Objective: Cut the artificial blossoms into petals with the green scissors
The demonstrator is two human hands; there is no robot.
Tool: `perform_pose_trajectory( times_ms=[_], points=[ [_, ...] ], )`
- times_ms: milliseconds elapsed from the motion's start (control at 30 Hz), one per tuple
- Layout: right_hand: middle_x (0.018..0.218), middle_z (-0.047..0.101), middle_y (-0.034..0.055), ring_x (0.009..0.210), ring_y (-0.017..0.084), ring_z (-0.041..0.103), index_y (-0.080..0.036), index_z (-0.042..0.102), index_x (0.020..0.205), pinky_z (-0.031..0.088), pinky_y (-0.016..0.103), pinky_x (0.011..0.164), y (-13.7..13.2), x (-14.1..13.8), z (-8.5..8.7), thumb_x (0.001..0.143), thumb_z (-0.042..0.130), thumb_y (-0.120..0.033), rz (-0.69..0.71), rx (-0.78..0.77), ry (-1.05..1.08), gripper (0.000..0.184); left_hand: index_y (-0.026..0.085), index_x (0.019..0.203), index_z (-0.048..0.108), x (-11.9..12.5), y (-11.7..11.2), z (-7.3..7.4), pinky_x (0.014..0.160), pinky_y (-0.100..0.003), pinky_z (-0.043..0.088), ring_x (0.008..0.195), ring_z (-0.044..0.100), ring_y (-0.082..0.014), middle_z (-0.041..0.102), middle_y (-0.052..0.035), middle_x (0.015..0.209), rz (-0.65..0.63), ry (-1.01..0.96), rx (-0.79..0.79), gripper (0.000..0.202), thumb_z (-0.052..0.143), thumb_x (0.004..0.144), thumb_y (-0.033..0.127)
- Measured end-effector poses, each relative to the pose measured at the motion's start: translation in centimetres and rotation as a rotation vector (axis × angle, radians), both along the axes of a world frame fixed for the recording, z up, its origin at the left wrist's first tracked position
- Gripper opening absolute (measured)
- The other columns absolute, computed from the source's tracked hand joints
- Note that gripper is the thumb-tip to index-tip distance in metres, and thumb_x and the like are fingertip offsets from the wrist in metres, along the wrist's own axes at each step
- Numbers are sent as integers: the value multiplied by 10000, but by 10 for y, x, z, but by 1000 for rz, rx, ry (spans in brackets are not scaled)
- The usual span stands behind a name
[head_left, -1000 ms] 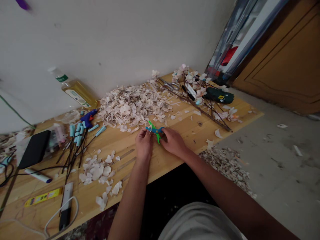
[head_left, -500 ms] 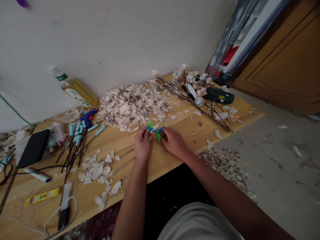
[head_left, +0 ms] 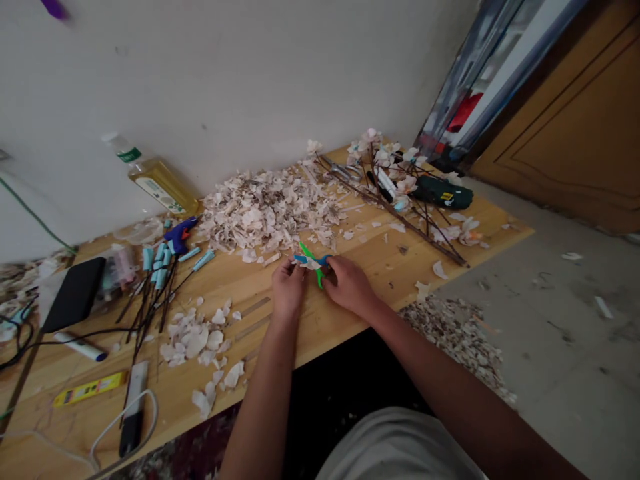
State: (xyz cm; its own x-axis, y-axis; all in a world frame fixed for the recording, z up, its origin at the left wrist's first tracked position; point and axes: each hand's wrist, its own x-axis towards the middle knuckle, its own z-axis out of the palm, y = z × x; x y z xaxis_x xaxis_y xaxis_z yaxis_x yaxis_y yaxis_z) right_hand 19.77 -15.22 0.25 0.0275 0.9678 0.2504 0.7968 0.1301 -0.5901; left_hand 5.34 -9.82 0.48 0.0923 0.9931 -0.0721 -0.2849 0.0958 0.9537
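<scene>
My right hand (head_left: 349, 283) is closed around the handles of a pair of blue and green scissors (head_left: 320, 264). Their blades point left and are spread apart. A small pale flake (head_left: 311, 265), like a petal or piece of shell, lies against the blades. My left hand (head_left: 289, 283) pinches at the flake's left end, its fingertips close to the blue blade. Just beyond both hands rises a large heap of pale flakes (head_left: 265, 210). Left of my left forearm lies a smaller group of rounded, petal-like pieces (head_left: 193, 339).
Branches with pale blossoms (head_left: 400, 217) and a dark green tool (head_left: 444, 192) lie at the right. A bottle of yellow liquid (head_left: 157, 180), a blue glue gun (head_left: 180, 235), blue-tipped stems (head_left: 161, 267), a black box (head_left: 75, 295) and a utility knife (head_left: 133, 413) occupy the left. Scraps (head_left: 460, 340) cover the floor.
The scissors have opened wider, and the flake now shows in front of the blades. Both hands stay in nearly the same place. The whole view has shifted slightly.
</scene>
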Motion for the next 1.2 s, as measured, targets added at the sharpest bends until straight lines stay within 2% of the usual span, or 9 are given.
perform_pose_trajectory(
  times_ms=[100, 267, 400, 500, 567, 700, 900, 1000, 1200],
  points=[
    [903, 643, 57, 859, 221, 570, -222, 541, 907, 404, 329, 760, 0, 1, 0, 840, 585, -204, -3, -12, 4, 82, 178, 777, 710, -6, 3, -1, 640, -228, 459, 651, 584, -123, 674, -14, 739, 31, 169, 98, 88, 731, 752, 260],
    [899, 646, 54, 853, 222, 572, -216, 554, 919, 405, 328, 759, 1, 1, -1, 827, 606, -205, 4, 7, 13, 106, 181, 806, 725, -12, 4, 6, 612, -222, 436, 619, 550, -119, 635, -1, 671, 4, 255, 152, 104, 737, 753, 270],
    [893, 650, 56, 841, 217, 570, -220, 566, 907, 402, 325, 748, 1, 1, -2, 844, 582, -191, -13, 0, 14, 71, 194, 888, 708, -9, 5, 3, 596, -217, 434, 596, 543, -100, 650, 9, 721, -10, 36, 34, 248, 795, 678, 293],
    [884, 649, 56, 829, 214, 569, -218, 568, 893, 398, 325, 742, 1, 1, -3, 846, 578, -182, -17, -10, -6, 60, 194, 816, 672, -7, 5, 0, 602, -209, 436, 609, 551, -91, 650, 14, 739, -15, -138, -49, 268, 828, 629, 306],
    [887, 650, 55, 831, 216, 570, -218, 569, 896, 399, 327, 745, 1, 1, -3, 838, 590, -186, -13, -8, -3, 71, 192, 771, 658, -6, 6, -2, 605, -208, 434, 610, 547, -90, 637, 18, 716, -15, -168, -56, 269, 834, 632, 341],
    [904, 659, 53, 846, 218, 573, -222, 568, 920, 403, 328, 754, 1, 1, -1, 818, 615, -197, 7, 5, 23, 114, 195, 775, 682, -9, 6, 1, 611, -213, 425, 609, 537, -99, 633, 17, 699, 12, -17, 23, 219, 788, 706, 374],
    [924, 662, 56, 853, 216, 577, -219, 571, 939, 406, 326, 765, 1, 2, 1, 816, 622, -204, 12, -6, 40, 134, 199, 769, 688, -11, 2, 11, 671, -228, 427, 691, 554, -131, 645, 4, 721, 57, 281, 232, 84, 668, 819, 263],
    [904, 656, 56, 850, 216, 578, -220, 577, 914, 405, 326, 766, 1, 2, 1, 838, 610, -210, 12, -14, 36, 83, 196, 770, 677, -8, 2, 9, 675, -231, 437, 691, 559, -132, 631, 1, 720, 58, 230, 208, 109, 680, 818, 293],
    [890, 654, 54, 839, 214, 577, -219, 577, 885, 399, 325, 758, 1, 2, 1, 853, 594, -212, 18, -12, 17, 37, 201, 842, 671, -5, 5, -3, 690, -229, 465, 686, 584, -112, 643, 2, 779, 18, -30, 69, 186, 726, 790, 371]
  ],
)
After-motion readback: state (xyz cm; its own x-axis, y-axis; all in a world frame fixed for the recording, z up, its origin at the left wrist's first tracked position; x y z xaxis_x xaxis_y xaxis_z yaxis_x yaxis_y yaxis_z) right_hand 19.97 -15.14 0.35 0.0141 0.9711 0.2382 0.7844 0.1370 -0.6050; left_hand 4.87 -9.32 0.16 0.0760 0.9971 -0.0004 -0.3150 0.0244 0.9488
